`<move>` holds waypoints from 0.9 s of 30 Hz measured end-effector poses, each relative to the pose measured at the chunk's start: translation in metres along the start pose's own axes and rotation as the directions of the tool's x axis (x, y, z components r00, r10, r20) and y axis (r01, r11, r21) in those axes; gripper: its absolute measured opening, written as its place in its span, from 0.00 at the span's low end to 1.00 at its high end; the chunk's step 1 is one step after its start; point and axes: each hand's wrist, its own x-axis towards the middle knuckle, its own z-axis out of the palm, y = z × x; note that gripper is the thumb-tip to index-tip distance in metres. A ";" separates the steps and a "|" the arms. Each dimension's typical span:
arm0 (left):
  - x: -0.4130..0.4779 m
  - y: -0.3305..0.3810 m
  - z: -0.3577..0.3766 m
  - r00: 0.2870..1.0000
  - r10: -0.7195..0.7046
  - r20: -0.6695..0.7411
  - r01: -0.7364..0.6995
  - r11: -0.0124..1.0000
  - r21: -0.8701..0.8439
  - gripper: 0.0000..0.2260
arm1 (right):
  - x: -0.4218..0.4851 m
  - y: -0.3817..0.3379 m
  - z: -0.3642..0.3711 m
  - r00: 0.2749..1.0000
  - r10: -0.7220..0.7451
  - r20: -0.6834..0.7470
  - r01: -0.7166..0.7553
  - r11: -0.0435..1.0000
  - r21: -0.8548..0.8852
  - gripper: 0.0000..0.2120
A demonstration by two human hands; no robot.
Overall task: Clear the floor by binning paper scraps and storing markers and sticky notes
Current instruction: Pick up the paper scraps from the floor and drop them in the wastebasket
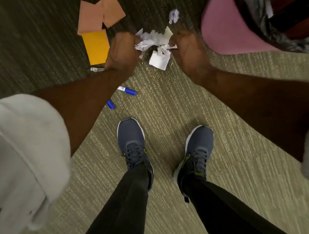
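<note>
Head view, left hand: our left hand (pixel 121 51) reaches down over the floor (pixel 167 106), its fingers (pixel 130 39) curled into one side of the paper scraps (pixel 152 39).
Right hand: our right hand (pixel 189 52) grips the other side of the same bunch; blur hides exactly how those fingers lie.
Scraps: the white torn bunch sits between both hands, just above the carpet. One flat piece (pixel 160 60) lies below it and a crumpled ball (pixel 173 16) lies beyond.
Bin: the pink bin (pixel 222 27) with its black liner stands just beside our right hand.
To store: an orange sticky pad (pixel 96 47), pink sticky notes (pixel 94 15), a blue marker (pixel 127 91), its cap (pixel 110 104) and a white marker (pixel 97 69) lie on the floor near our left arm.
Handling: we judge the scraps very light, limp and loose, so small bits will likely slip out.
Hold: we would squeeze the bunch from both sides and scoop from beneath.
</note>
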 end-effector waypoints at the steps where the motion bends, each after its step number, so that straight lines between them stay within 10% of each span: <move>1: -0.004 0.002 -0.005 1.000 -0.009 -0.007 0.009 1.000 -0.009 0.13 | -0.006 -0.002 -0.006 1.000 0.001 -0.010 -0.001 1.000 0.005 0.12; 27: -0.049 0.109 -0.148 0.991 -0.134 0.028 0.136 0.987 -0.085 0.14 | -0.094 -0.031 -0.186 0.993 0.030 -0.117 0.007 0.952 0.307 0.13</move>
